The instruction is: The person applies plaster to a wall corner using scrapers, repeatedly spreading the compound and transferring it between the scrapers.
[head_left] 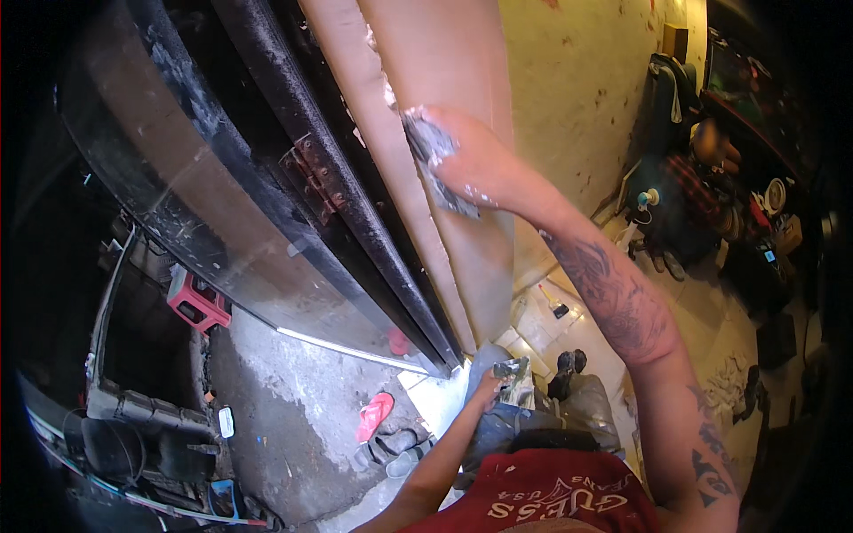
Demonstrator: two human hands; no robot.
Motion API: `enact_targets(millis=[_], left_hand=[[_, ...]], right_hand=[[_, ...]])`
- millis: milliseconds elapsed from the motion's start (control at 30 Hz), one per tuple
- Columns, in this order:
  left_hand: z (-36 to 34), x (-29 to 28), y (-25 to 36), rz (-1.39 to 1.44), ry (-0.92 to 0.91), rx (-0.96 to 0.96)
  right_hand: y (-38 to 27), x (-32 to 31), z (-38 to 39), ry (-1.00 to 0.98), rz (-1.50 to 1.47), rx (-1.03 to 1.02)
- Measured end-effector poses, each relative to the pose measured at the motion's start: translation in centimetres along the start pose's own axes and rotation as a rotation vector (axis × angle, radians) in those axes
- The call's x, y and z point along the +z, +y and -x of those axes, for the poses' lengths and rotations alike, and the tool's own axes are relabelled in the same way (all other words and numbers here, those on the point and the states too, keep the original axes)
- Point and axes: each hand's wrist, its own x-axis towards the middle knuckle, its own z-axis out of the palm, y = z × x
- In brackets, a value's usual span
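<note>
My right hand is raised against a tall pinkish-brown door frame and presses a grey, dusty piece of sanding paper flat on its surface. White dust coats the fingers and wrist. My left hand hangs low by my hip, closed on a small grey folded pad, probably more sanding paper. Right beside the frame stands a black metal door with a rusty hinge and a glass pane.
Below lie a pink sandal and dark shoes on the concrete floor. A red plastic crate sits at the left. Another person sits at the far right near a cluttered workbench. A yellowish wall rises behind the frame.
</note>
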Motion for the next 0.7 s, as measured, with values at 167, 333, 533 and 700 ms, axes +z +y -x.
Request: enact_targets(millis=[167, 333, 533, 700], left_hand=[[-0.7, 0.5, 0.0, -0.061, 0.015, 0.019], [-0.5, 0.4, -0.3, 0.009, 0.012, 0.033], [-0.3, 0.0, -0.3, -0.001, -0.036, 0.011], [0.3, 0.4, -0.3, 0.047, 0.000, 0.070]], right_hand=[[1.7, -0.4, 3.7, -0.121, 0.036, 0.043], [3.3, -2.2, 5.5, -0.113, 0.053, 0.051], [-1.1, -4.9, -0.5, 0.317, 0.424, -0.412], [-3.8, -3.2, -2.8, 0.372, 0.654, -0.615]])
